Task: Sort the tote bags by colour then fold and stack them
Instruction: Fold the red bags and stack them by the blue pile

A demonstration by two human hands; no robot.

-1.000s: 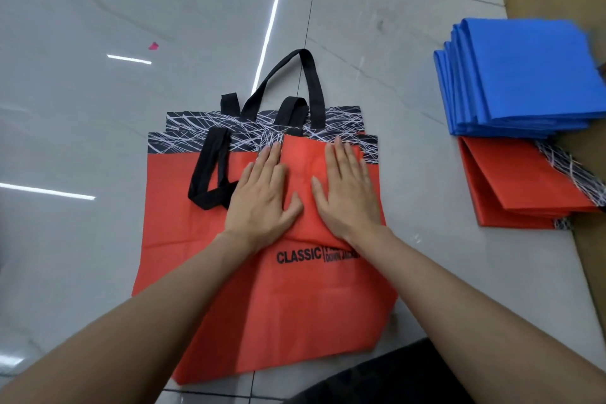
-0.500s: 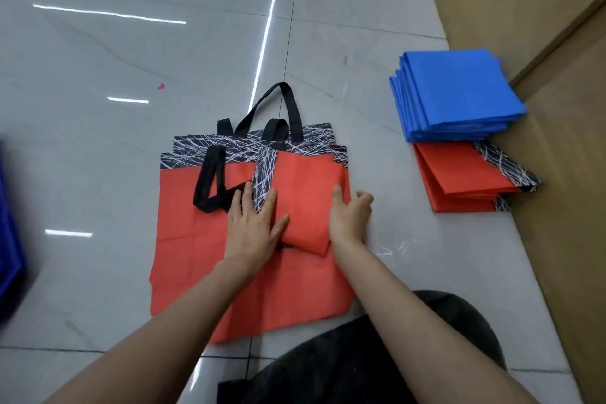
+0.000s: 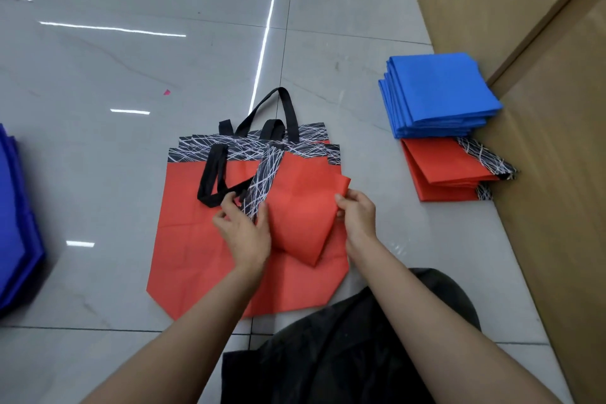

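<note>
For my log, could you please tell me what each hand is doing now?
Left hand: gripping the folded red bag.
Right hand: gripping its other edge.

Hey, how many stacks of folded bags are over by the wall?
2. The blue stack lies beside the brown wall. The red stack lies just in front of it, nearer the person. Nothing seems to hide a third.

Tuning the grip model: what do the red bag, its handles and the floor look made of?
Red bag: probably thin non-woven synthetic fabric, matte; keeps sharp creases yet sags where lifted.
Handles: black fabric strap, matte, lying limp; the weave is too small to tell.
Floor: glossy polished tile, ceramic or stone-look; mirror-like light streaks, faint veining, grout lines.
</note>
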